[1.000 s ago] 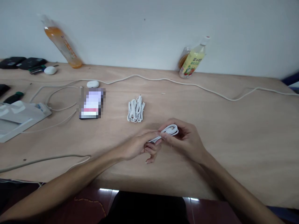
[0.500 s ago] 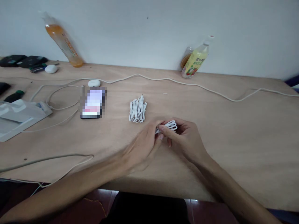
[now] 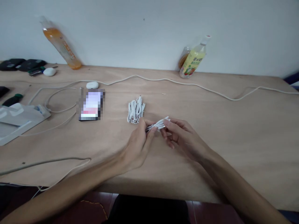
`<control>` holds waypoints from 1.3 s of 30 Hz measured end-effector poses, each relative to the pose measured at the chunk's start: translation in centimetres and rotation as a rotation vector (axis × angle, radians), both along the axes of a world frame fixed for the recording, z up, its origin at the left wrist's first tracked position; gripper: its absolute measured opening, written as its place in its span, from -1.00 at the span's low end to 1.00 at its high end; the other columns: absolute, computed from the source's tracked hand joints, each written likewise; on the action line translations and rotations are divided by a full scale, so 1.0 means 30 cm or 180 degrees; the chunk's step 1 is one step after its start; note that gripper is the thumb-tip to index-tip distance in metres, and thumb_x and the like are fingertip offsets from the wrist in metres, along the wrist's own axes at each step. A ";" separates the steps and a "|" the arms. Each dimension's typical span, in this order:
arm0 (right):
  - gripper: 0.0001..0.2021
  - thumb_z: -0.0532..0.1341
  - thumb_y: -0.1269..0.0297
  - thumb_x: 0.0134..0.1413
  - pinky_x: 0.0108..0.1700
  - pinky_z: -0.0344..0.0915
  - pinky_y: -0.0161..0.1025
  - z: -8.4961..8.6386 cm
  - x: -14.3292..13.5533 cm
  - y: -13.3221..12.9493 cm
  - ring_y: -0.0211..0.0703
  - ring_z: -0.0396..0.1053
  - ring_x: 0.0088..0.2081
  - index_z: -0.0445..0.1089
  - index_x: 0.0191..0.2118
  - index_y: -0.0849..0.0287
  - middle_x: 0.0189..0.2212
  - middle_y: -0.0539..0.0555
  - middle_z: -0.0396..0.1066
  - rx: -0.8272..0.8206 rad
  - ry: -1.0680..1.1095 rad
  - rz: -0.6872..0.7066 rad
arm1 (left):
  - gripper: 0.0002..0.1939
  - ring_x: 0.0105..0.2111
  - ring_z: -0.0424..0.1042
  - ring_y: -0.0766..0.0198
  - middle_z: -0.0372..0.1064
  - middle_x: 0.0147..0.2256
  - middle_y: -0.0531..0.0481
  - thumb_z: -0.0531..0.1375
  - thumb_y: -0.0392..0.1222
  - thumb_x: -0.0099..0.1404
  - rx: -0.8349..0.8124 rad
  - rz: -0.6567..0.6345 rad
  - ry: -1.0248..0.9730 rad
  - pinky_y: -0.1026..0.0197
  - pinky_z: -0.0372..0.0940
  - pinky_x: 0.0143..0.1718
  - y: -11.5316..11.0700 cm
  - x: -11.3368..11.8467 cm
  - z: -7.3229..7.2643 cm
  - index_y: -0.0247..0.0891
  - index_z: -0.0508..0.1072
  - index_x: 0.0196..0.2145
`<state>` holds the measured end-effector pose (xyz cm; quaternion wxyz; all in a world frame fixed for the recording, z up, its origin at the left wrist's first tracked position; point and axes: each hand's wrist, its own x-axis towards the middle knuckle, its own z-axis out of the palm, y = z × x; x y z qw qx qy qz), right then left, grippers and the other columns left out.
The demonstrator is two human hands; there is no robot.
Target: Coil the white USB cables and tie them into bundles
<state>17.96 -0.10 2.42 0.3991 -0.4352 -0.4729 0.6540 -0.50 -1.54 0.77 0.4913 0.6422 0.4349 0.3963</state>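
Note:
A folded bundle of white cable (image 3: 158, 125) is held between my two hands over the wooden table. Gripping its left end, my left hand (image 3: 140, 140) has the thumb along the near side and the fingers behind. The thumb and fingers of my right hand (image 3: 181, 132) pinch the other end, near what looks like a cable tip; its lower fingers curl loosely below. Just beyond my left hand, a second pile of coiled white cables (image 3: 135, 109) lies on the tabletop (image 3: 229, 133).
Left of the coils lie a phone (image 3: 92, 105), a white earbud case (image 3: 92, 85) and a plastic bag (image 3: 23, 119). A long white cord (image 3: 201, 86) crosses the table. An orange drink bottle (image 3: 63, 46) and a yellow drink bottle (image 3: 193, 60) lean by the wall.
My hands have drawn slightly apart, my left moving left. More of the cable bundle now shows between them, with its middle uncovered. The coils on the table stay put.

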 end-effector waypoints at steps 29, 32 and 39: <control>-0.64 0.53 -0.02 0.10 -0.57 0.14 -0.38 -0.101 -0.017 -0.007 -0.33 0.21 -0.55 0.44 -0.36 0.07 -0.51 -0.12 0.37 -0.0083 0.0392 -0.0249 | -0.55 -0.57 0.03 0.47 0.14 -0.50 0.25 0.45 0.14 0.37 -0.1655 -0.0143 -0.1926 0.38 0.12 -0.52 0.044 0.034 -0.032 -0.21 0.37 -0.20; -0.63 0.48 -0.07 0.18 -0.56 0.18 -0.33 -0.105 -0.017 -0.011 -0.30 0.25 -0.56 0.44 -0.36 0.08 -0.49 -0.07 0.46 0.0363 -0.0017 -0.0341 | -0.56 -0.56 0.11 0.47 0.20 -0.48 0.23 0.42 0.14 0.41 -0.1585 -0.0110 -0.1868 0.37 0.22 -0.51 0.043 0.038 -0.035 -0.21 0.33 -0.26; -0.82 0.31 0.25 0.41 -0.29 0.37 -0.18 -0.098 -0.009 -0.035 -0.14 0.42 -0.40 0.54 -0.30 0.04 -0.40 -0.01 0.55 0.1809 -0.1418 -0.0594 | -0.65 -0.67 0.20 0.42 0.32 -0.54 0.25 0.33 0.10 0.49 -0.1555 -0.0040 -0.1513 0.33 0.28 -0.64 0.035 0.026 -0.030 -0.16 0.31 -0.08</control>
